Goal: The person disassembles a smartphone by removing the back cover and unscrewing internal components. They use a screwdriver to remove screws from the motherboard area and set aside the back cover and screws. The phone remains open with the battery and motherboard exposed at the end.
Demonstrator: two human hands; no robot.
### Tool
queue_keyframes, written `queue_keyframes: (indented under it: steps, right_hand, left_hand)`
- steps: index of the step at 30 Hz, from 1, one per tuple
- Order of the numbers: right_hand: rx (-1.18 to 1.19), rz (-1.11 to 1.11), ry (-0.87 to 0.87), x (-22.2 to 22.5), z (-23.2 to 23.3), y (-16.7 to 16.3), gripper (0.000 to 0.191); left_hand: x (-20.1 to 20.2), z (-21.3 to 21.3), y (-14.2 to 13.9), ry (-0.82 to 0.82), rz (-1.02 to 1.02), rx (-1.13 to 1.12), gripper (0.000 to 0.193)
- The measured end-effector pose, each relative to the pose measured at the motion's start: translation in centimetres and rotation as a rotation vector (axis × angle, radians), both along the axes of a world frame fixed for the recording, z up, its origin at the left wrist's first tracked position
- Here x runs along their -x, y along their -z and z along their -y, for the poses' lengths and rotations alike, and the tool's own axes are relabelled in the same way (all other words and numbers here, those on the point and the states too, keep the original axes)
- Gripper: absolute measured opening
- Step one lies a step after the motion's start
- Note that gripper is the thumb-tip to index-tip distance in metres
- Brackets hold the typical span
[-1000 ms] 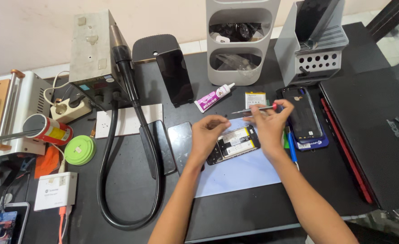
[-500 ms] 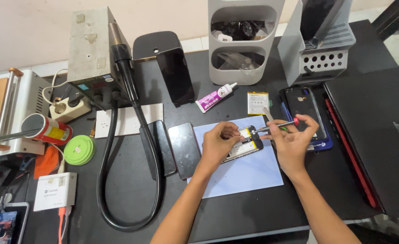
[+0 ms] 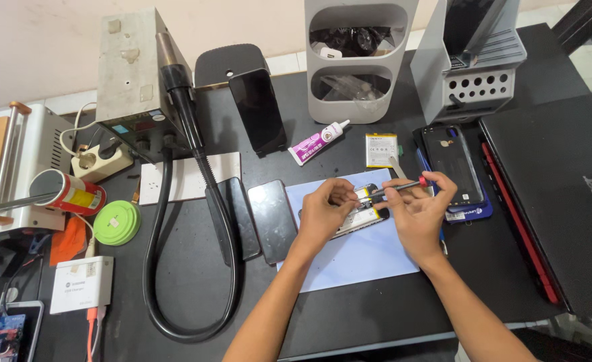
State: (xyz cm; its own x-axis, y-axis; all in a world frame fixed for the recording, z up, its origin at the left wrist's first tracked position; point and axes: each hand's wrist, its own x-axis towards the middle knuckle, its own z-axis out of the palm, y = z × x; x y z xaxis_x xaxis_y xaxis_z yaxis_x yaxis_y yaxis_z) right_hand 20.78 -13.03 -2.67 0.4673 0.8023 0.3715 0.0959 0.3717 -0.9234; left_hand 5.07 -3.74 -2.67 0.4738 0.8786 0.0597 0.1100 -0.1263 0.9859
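Observation:
An opened phone (image 3: 362, 216) with its insides showing lies on a pale blue mat (image 3: 360, 258) in the middle of the black desk. My left hand (image 3: 324, 214) rests on the phone's left end and holds it down. My right hand (image 3: 417, 213) grips a thin screwdriver (image 3: 396, 188) with a red end, its tip pointing left over the phone's upper part. Both forearms come up from the bottom edge.
Two dark phones (image 3: 272, 220) lie left of the mat beside a black hose (image 3: 175, 255) from a grey hot-air station (image 3: 132, 74). A glue tube (image 3: 317, 142), small battery (image 3: 381, 149), back cover (image 3: 451, 164) and closed laptop (image 3: 564, 194) surround it. Grey organisers (image 3: 358, 60) stand behind.
Both hands and the phone sit slightly lower and further left in view than before. The screwdriver has come down from above the phone to lie across its upper part.

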Motion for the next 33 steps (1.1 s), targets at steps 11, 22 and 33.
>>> queue_keyframes:
  steps: [11, 22, 33]
  right_hand:
    - [-0.022, 0.078, 0.01, 0.5, 0.1, 0.2, 0.056]
    - [-0.17, 0.368, 0.027, 1.3, 0.1, 0.5, 0.059]
    - [0.034, 0.003, 0.097, 1.2, -0.1, 0.5, 0.055]
  left_hand:
    - [0.0, -0.2, 0.5, 0.001, 0.032, -0.016, 0.028]
    - [-0.2, -0.6, 0.8, -0.062, 0.01, 0.024, 0.033]
    - [0.1, -0.7, 0.9, -0.005, 0.107, 0.023, 0.033]
